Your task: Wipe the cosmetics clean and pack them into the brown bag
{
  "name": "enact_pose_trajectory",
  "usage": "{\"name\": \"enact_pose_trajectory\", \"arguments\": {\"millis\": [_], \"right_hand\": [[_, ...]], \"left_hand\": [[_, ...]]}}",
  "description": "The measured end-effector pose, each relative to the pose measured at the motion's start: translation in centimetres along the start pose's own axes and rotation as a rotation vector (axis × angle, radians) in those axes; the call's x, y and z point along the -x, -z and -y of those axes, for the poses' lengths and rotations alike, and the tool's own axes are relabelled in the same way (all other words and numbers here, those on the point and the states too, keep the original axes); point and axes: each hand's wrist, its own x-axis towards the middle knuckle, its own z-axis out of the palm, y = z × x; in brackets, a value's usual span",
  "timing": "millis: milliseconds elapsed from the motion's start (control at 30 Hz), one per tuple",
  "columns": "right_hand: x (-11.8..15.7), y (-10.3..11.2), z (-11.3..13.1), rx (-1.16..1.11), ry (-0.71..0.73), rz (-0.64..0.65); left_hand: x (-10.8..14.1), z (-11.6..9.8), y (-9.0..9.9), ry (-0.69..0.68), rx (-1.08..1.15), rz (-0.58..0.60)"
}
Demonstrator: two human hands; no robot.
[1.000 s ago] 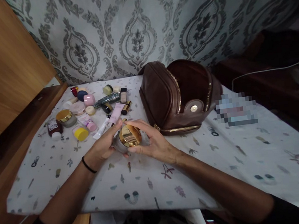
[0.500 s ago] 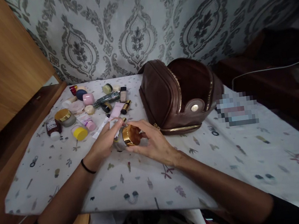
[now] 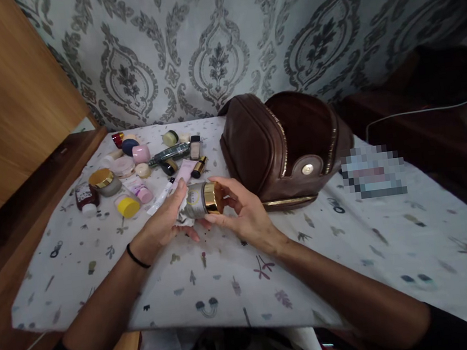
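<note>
Right grip (image 3: 247,214) on glossy round lid (image 3: 212,198)

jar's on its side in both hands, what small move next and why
Perhaps rub the crumpled white wipe around the jar: the left hand has it bunched against the base end, while the right hand grips the gold lid, leaving the jar steady.

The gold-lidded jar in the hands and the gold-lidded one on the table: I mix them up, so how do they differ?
The held jar is gripped by the left hand and right hand; the table jar is untouched. The held jar is tipped sideways; the table jar sits lid up. Both are gold-topped and greyish below.
</note>
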Motion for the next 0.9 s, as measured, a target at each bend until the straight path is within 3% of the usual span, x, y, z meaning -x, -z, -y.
{"name": "enact_pose_trajectory", "arguments": {"millis": [300, 500, 700, 900], "right_hand": [[-0.1, 0.6, 0.2, 0.417, 0.307, -0.005], [0.1, 0.9, -0.3, 0.549, 0.386, -0.024], [0.1, 0.9, -0.8, 0.558, 0.398, -0.033], [0.1, 0.8, -0.2, 0.422, 0.300, 0.061]], "left_hand": [[0.2, 0.5, 0.3, -0.002, -0.096, 0.011], [0.3, 0.1, -0.1, 0.025, -0.192, -0.159], [0.0, -0.4, -0.2, -0.175, -0.301, -0.238], [0.5, -0.6, -0.1, -0.450, -0.628, -0.254]]}}
